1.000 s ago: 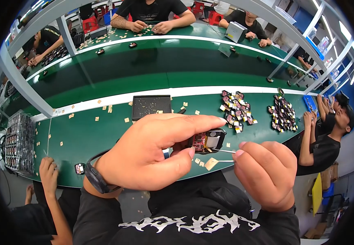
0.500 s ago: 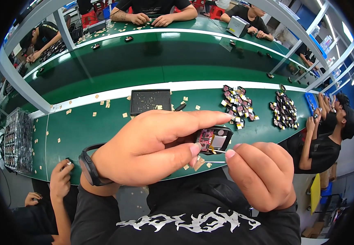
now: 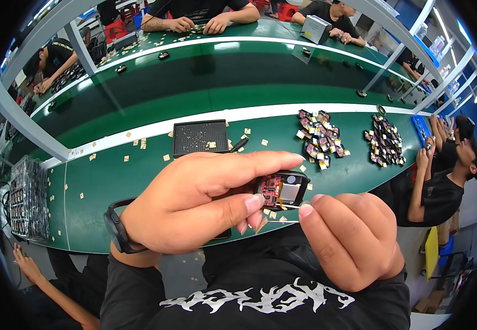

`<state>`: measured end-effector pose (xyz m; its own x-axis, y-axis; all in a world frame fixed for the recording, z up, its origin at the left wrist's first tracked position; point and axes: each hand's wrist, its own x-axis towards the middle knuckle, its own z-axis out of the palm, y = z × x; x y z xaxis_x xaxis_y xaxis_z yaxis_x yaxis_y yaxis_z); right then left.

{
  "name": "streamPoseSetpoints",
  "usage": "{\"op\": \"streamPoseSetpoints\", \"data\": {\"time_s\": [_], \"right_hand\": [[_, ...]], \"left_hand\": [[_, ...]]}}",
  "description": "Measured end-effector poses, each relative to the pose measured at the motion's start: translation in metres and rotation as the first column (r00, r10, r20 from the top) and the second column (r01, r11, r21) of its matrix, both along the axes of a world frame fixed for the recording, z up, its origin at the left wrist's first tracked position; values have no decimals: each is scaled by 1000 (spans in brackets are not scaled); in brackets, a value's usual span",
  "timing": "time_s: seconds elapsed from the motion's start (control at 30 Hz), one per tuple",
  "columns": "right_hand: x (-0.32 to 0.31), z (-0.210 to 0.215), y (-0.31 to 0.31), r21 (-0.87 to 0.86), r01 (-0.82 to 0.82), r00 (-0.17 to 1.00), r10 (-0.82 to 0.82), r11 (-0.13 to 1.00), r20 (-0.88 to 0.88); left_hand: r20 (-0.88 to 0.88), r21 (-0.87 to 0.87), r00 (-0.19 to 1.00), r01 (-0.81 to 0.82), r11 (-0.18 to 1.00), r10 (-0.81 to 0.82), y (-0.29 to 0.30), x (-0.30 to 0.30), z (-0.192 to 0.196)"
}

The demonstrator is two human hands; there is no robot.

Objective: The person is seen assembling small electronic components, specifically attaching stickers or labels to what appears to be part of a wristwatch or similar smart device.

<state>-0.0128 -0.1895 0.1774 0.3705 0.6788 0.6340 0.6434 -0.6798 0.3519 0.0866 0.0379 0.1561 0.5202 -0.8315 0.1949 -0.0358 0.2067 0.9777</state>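
Note:
My left hand (image 3: 194, 190) holds a small black device housing (image 3: 305, 186) between thumb and fingers, its inside facing up. A red circuit board (image 3: 272, 187), a silver battery-like block and an amber ribbon show in it. My right hand (image 3: 354, 239) pinches thin metal tweezers (image 3: 289, 207). One prong reaches to the lower edge of the housing, by the amber ribbon; the other passes just below it. Small tan square pieces (image 3: 273, 215) lie on the green table under my hands.
Beyond my left hand stand a black tray (image 3: 199, 137) and a black-handled tool (image 3: 239, 144). Two piles of device housings (image 3: 321, 137) lie to the right. Stacked clear trays (image 3: 28, 201) stand at left. A white rail (image 3: 266, 111) crosses behind. Co-workers sit nearby.
My hands and the housing have shifted slightly left in the picture, tweezers still at its lower edge. At left, a co-worker's hand has left the table edge and moved down, fingers now spread.

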Motion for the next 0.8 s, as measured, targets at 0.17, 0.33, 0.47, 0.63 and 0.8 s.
{"op": "streamPoseSetpoints", "data": {"time_s": [0.17,0.33,0.47,0.63,0.8], "right_hand": [[-1,-2,3,-41,82,993,-78,996,92],[0,1,-5,-12,9,1000,-9,1000,28],[-9,4,-6,-61,58,998,-59,996,-9],[-22,2,-10,-46,160,985,-162,986,-51],[-38,-11,-3,111,206,978,-202,972,-48]], "left_hand": [[-17,-14,1000,4,1000,-4,-1,0,1],[-113,-10,993,15,1000,-16,-5,-3,0],[-94,-25,994,47,999,-49,-9,-3,-1],[11,12,992,-122,992,122,-12,-7,-6],[121,7,974,-193,981,190,-16,-8,-9]]}}
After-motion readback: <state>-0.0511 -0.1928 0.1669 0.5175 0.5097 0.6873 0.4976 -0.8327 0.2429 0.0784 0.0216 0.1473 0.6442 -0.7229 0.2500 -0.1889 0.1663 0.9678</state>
